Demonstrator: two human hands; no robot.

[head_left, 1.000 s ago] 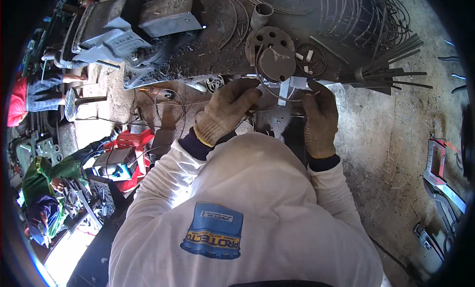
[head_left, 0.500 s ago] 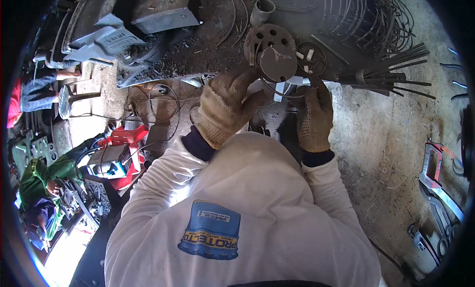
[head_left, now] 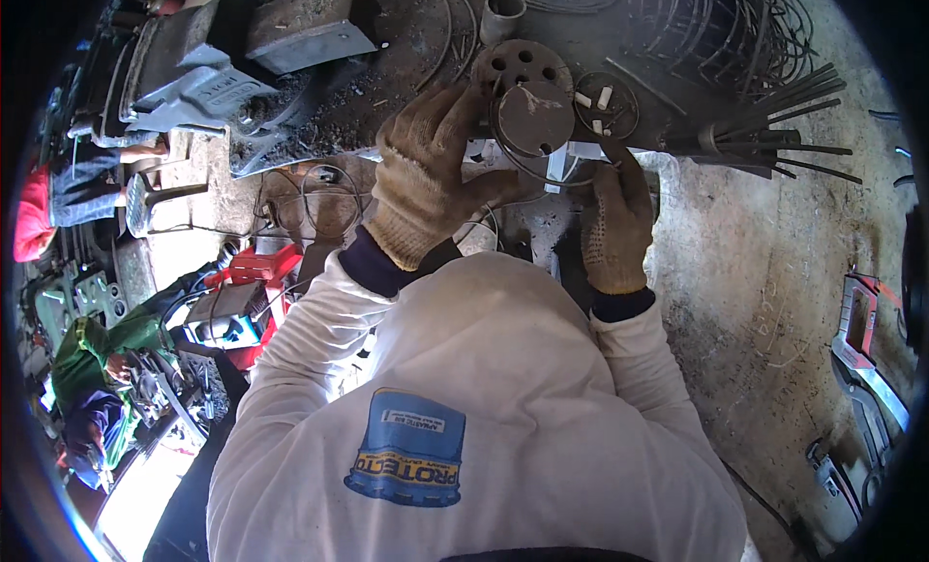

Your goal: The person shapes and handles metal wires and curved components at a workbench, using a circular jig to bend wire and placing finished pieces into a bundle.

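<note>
At the bench edge is a round metal jig with a smooth grey disc (head_left: 535,120) in front of a thicker disc with round holes (head_left: 524,62). A thin curved metal rod (head_left: 523,165) bends round the near side of the smooth disc. My right hand (head_left: 617,223), in a tan knit glove, is closed on the rod's right end, fingers bent. My left hand (head_left: 426,170), gloved alike, is left of the jig with its thumb spread away from the fingers. Its fingertips reach beside the discs, and whether they touch the jig is hidden.
Right of the jig lies a metal ring (head_left: 634,107) with small white pieces. A rod bundle (head_left: 774,126) overhangs the bench's right end; wire hoops (head_left: 716,39) lie behind. A bench vise (head_left: 208,73) stands at left. A hacksaw (head_left: 856,320) lies far right. Another person (head_left: 97,359) works at lower left.
My left hand has moved left and farther up the bench, away from the curved rod, with its fingers extended. The right hand stays on the rod, almost in place. The view has shifted slightly.
</note>
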